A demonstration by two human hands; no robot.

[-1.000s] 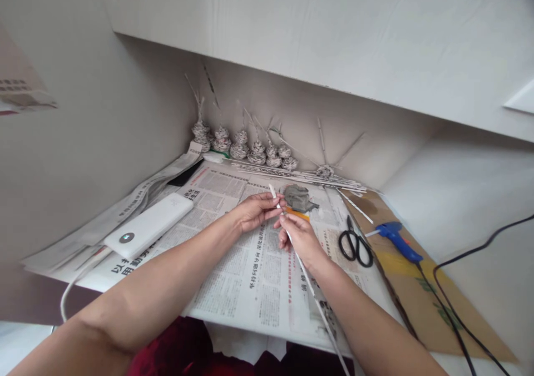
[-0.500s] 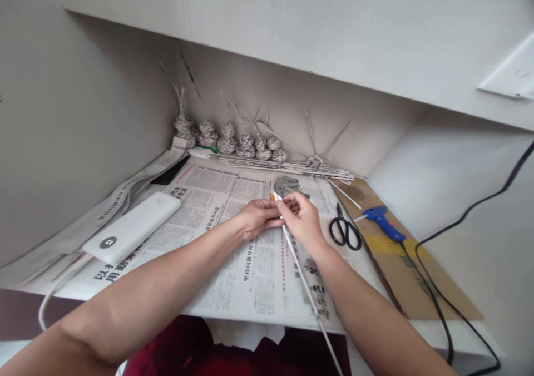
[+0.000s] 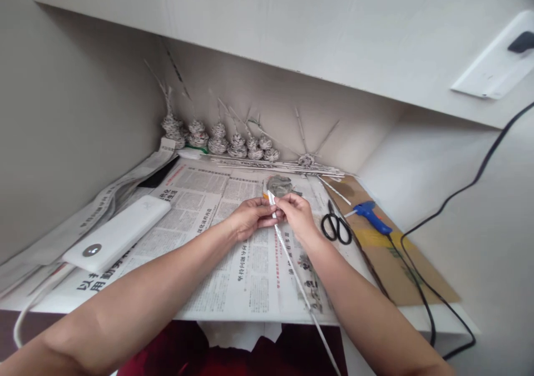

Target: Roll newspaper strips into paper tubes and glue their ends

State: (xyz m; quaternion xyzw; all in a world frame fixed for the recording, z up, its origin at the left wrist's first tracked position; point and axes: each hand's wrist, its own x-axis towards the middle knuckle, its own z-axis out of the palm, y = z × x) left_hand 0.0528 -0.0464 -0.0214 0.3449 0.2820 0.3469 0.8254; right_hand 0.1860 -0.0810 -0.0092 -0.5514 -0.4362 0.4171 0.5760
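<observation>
tbh that paper strip (image 3: 301,287), hanging toward us from the grip, looks feather-light and easy to crease, so a soft fingertip pinch near its end, like left hand (image 3: 250,218) and right hand (image 3: 297,213) have, seems right, crumpled grey cloth-looking thing (image 3: 279,184) just beyond.

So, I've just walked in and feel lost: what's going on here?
A person's left hand and right hand hold a thin paper stick near its upper end, above spread newspaper. The rest slants down past the near table edge. Scissors and a blue glue gun lie to the right; woven paper pieces stand along the back.
</observation>
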